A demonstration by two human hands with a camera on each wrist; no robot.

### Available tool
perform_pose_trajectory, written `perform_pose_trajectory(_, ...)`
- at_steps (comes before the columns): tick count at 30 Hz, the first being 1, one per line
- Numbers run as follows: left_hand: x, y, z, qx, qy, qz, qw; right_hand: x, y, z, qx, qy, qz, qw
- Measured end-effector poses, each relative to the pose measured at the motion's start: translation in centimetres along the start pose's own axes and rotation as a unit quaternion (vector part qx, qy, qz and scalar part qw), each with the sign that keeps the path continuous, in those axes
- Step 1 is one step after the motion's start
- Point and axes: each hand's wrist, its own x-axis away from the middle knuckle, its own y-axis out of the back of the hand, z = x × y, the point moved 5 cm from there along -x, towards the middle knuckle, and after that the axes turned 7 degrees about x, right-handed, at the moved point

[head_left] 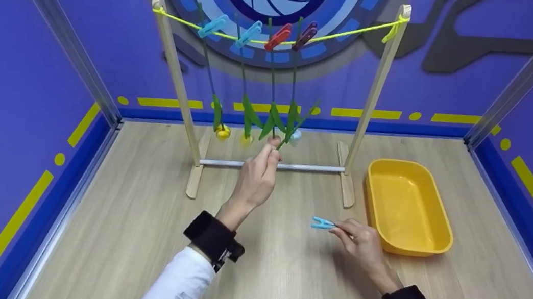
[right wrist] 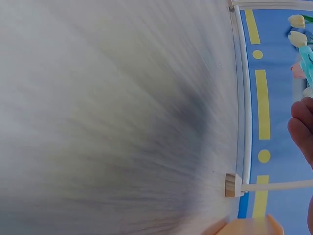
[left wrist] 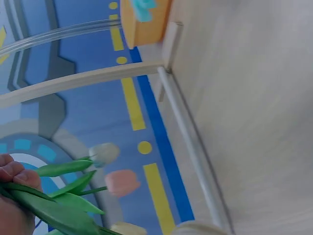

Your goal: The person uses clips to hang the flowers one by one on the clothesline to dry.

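Artificial tulips hang heads down from a yellow cord, held by several clothespins: light blue ones, a red one and a dark red one. In front of these flowers my left hand grips a green-leaved stem; its leaf fills the lower corner of the left wrist view. The flower head of that stem is hidden. Lower and to the right, my right hand pinches a light blue clothespin by one end, its other end pointing left.
A wooden stand with a grey crossbar carries the cord. Beside my right hand, a yellow basin sits on the wood-grain table. Blue printed panels enclose the table at the back and sides.
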Motion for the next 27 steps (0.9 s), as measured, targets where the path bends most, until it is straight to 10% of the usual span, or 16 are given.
perform_pose_trajectory(27,-7.5,-2.3,-4.7,0.093,0.088,-0.03,0.9913,-0.1,-0.2,-0.2,-0.008,-0.006,0.001,1.0)
